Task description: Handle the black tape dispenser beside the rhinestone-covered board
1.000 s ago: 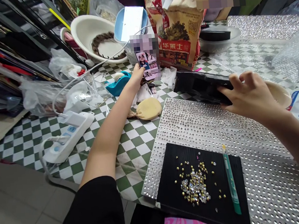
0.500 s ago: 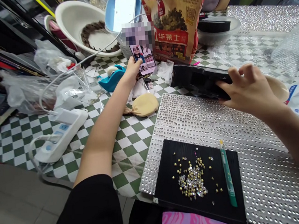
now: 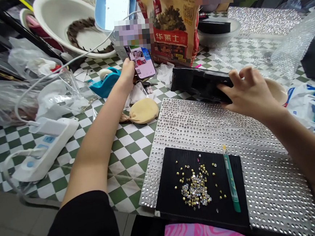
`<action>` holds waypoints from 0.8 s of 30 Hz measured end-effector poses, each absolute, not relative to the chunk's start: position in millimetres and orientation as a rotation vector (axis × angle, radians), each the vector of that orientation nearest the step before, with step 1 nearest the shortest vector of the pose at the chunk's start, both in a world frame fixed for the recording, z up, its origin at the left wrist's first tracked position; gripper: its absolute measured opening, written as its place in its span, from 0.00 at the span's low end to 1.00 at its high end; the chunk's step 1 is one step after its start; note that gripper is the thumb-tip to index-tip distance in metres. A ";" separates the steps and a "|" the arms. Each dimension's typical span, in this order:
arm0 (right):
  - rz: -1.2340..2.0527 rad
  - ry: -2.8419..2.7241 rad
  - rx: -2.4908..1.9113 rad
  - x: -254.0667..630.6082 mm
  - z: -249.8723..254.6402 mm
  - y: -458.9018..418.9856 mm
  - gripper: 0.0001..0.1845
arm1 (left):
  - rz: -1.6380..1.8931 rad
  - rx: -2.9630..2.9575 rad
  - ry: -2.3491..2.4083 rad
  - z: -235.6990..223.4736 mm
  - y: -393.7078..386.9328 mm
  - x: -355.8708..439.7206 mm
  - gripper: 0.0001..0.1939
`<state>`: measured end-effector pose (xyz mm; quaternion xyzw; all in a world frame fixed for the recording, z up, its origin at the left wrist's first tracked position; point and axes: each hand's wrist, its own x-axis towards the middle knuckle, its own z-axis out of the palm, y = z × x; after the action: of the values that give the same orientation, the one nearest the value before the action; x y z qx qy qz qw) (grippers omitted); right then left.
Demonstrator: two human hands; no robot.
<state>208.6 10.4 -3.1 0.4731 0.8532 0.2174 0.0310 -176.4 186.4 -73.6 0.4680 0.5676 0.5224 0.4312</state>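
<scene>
"what's the left hand [image 3: 127, 75] doing?"
"it's wrapping closed around a smartphone [image 3: 142, 63], holding it up."
"and the right hand [image 3: 249, 90]?"
"it's half-curled, gripping a black flat case [image 3: 198, 84] at the rhinestone sheet's [image 3: 191, 130] far edge; shifting it is calling for a firm pinch."

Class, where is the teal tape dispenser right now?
The teal tape dispenser sits on the checkered tabletop, left of the left hand in the head view, up-left of the tied beige cloth bundle.
</scene>
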 end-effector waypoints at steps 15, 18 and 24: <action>0.558 2.757 1.469 214.8 -6.7 17.0 0.30 | 1.413 1.120 1.357 -72.7 181.9 -175.5 0.12; 0.614 2.768 1.451 216.6 -7.7 18.5 0.29 | 1.399 1.127 1.371 -73.2 183.6 -176.8 0.12; 0.588 2.821 1.474 219.7 -11.1 22.2 0.28 | 1.407 1.124 1.353 -75.8 188.9 -179.3 0.13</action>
<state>219.7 22.2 -11.1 0.4548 0.8706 0.1814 -0.0476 -179.3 188.9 -75.8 0.4507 0.5421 0.5640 0.4300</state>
